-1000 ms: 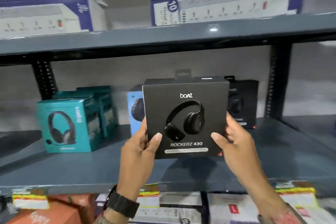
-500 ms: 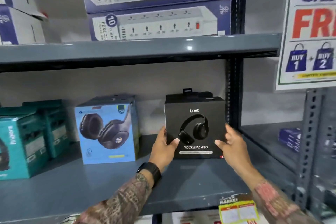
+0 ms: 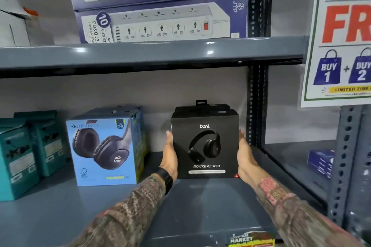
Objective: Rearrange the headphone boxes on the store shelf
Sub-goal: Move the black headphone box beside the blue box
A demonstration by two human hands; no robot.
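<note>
Since half a second ago, both thumbs have left the front face of the black boat box (image 3: pixel 204 146) and my hands now flank it. My left hand (image 3: pixel 170 156) and right hand (image 3: pixel 244 156) press flat on its sides, each grip open-palmed, clamping only this box. It stands upright, apparently down on the shelf (image 3: pixel 60 206), right of the blue Zebronics box (image 3: pixel 104 146), before another black box. Risk: pushing deeper could knock that rear box; uneven release could skew it toward the upright post (image 3: pixel 256 106).

power strip boxes (image 3: pixel 160 4), promo sign (image 3: pixel 341 36), small blue box (image 3: pixel 320 162)
</note>
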